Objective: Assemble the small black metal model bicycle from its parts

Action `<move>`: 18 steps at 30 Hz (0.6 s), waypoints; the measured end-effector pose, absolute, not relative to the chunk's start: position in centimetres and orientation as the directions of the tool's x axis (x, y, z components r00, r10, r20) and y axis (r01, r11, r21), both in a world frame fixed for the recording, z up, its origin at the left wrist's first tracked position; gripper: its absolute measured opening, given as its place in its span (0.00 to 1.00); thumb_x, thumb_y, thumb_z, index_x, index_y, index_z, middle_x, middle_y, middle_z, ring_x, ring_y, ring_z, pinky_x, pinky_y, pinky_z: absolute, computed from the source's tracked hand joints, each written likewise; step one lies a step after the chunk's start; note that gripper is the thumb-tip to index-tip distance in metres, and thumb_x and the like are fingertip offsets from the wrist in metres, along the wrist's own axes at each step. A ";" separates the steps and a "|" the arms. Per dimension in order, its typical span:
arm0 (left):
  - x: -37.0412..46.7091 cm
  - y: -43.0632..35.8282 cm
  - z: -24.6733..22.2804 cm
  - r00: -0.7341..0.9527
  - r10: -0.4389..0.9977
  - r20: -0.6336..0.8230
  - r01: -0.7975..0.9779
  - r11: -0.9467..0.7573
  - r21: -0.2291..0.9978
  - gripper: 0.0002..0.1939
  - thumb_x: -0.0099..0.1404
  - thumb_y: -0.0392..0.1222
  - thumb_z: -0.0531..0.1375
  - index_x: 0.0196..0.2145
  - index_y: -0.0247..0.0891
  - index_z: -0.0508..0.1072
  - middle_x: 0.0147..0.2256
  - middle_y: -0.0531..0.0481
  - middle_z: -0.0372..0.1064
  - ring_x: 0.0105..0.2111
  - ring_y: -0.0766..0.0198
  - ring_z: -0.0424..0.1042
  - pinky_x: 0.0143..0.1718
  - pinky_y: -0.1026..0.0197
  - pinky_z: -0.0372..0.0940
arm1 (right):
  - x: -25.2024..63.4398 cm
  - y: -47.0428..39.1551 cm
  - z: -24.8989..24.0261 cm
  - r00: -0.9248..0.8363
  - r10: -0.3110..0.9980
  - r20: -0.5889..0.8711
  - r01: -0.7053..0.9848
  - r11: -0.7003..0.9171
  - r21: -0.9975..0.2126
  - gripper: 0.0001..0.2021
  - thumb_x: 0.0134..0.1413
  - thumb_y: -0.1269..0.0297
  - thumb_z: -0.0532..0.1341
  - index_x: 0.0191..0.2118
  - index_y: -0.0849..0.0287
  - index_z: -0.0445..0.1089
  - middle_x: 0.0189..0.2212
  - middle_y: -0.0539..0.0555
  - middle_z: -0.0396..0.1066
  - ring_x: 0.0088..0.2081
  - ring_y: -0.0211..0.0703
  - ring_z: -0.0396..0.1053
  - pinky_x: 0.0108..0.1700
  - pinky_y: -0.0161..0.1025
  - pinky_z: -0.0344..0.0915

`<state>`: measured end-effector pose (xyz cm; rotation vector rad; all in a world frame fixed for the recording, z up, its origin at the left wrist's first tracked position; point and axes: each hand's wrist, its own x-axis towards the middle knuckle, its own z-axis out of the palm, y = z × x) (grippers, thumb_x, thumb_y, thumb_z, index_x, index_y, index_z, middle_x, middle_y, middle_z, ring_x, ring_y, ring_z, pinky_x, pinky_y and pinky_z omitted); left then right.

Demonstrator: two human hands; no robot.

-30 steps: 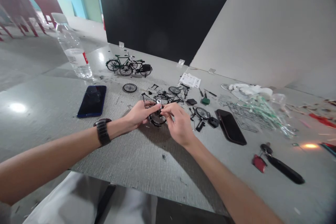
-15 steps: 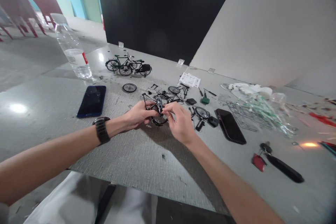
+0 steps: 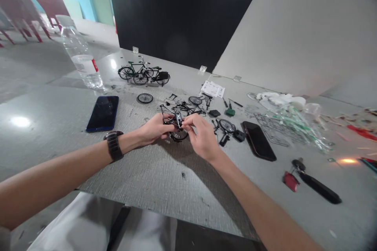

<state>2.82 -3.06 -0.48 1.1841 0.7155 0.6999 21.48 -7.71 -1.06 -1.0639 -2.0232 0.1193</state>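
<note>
A partly built black model bicycle (image 3: 179, 136) is held just above the table, its spoked wheel toward me and a silver chain cover facing up. My left hand (image 3: 156, 128) is closed around its frame, with the thumb lying across. The thumb and fingertips of my right hand (image 3: 200, 135) pinch at the edge of the chain cover; whether a small part sits between them is too small to tell. Behind the hands lie a loose wheel (image 3: 145, 98) and several black frame parts (image 3: 191, 106). Another wheel (image 3: 227, 126) rests right of my right hand.
Two assembled model bicycles (image 3: 141, 73) stand at the back. On the left are a water bottle (image 3: 85, 64) and a blue phone (image 3: 103, 113). Rightward lie small screwdrivers (image 3: 229, 104), a black phone (image 3: 259, 141), keys (image 3: 299, 168) and plastic wrappings (image 3: 300, 121).
Both hands keep almost the same place and grip. The model bicycle has shifted only very slightly between them.
</note>
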 end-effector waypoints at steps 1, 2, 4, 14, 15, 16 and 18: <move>2.8 -3.1 -0.5 0.591 0.797 -0.121 -0.109 0.227 0.968 0.09 0.55 0.31 0.65 0.35 0.31 0.73 0.27 0.54 0.68 0.17 0.78 0.55 0.14 0.72 0.47 | 21.5 -7.7 -1.1 -0.304 0.719 0.626 0.647 0.638 -0.419 0.06 0.68 0.72 0.55 0.38 0.54 0.64 0.35 0.53 0.71 0.38 0.43 0.71 0.39 0.40 0.69; 2.8 -3.1 -0.4 0.592 0.797 -0.117 -0.111 0.225 0.968 0.09 0.55 0.31 0.65 0.36 0.31 0.73 0.27 0.55 0.68 0.18 0.78 0.55 0.14 0.72 0.48 | 21.5 -7.7 -1.1 -0.308 0.716 0.626 0.649 0.639 -0.412 0.06 0.67 0.72 0.55 0.38 0.54 0.64 0.35 0.53 0.71 0.38 0.43 0.72 0.39 0.40 0.69; 2.8 -3.1 -0.4 0.592 0.797 -0.116 -0.107 0.220 0.969 0.09 0.55 0.31 0.65 0.36 0.31 0.73 0.28 0.55 0.68 0.18 0.78 0.55 0.14 0.72 0.48 | 21.5 -7.8 -1.2 -0.316 0.708 0.632 0.648 0.647 -0.401 0.06 0.67 0.72 0.55 0.39 0.54 0.65 0.36 0.53 0.72 0.39 0.43 0.73 0.40 0.40 0.69; 2.9 -2.8 -1.0 0.590 0.802 -0.097 -0.111 0.200 0.973 0.13 0.55 0.33 0.66 0.40 0.30 0.75 0.29 0.53 0.70 0.18 0.77 0.58 0.14 0.72 0.50 | 21.3 -8.0 -1.2 -0.307 0.671 0.675 0.628 0.676 -0.387 0.07 0.68 0.73 0.55 0.40 0.53 0.66 0.36 0.53 0.74 0.42 0.43 0.75 0.41 0.40 0.71; 2.9 -2.8 -1.1 0.590 0.801 -0.096 -0.112 0.199 0.974 0.14 0.55 0.34 0.66 0.40 0.30 0.74 0.29 0.54 0.70 0.18 0.77 0.58 0.14 0.72 0.52 | 21.3 -8.0 -1.2 -0.309 0.667 0.678 0.626 0.680 -0.383 0.07 0.68 0.73 0.55 0.41 0.53 0.66 0.36 0.53 0.74 0.42 0.43 0.75 0.41 0.39 0.71; 2.9 -2.8 -1.0 0.591 0.801 -0.093 -0.113 0.196 0.974 0.14 0.55 0.34 0.66 0.40 0.30 0.74 0.29 0.53 0.70 0.18 0.77 0.58 0.14 0.71 0.54 | 21.2 -8.1 -1.1 -0.311 0.660 0.684 0.624 0.685 -0.377 0.07 0.68 0.73 0.55 0.41 0.53 0.66 0.36 0.53 0.73 0.41 0.43 0.75 0.41 0.39 0.71; 2.9 -2.8 -1.0 0.592 0.802 -0.074 -0.123 0.181 0.976 0.15 0.54 0.35 0.66 0.41 0.31 0.74 0.30 0.53 0.70 0.18 0.76 0.60 0.15 0.70 0.58 | 21.2 -8.1 -0.9 -0.312 0.645 0.697 0.621 0.694 -0.364 0.07 0.68 0.74 0.55 0.41 0.53 0.66 0.36 0.53 0.73 0.42 0.43 0.75 0.42 0.40 0.71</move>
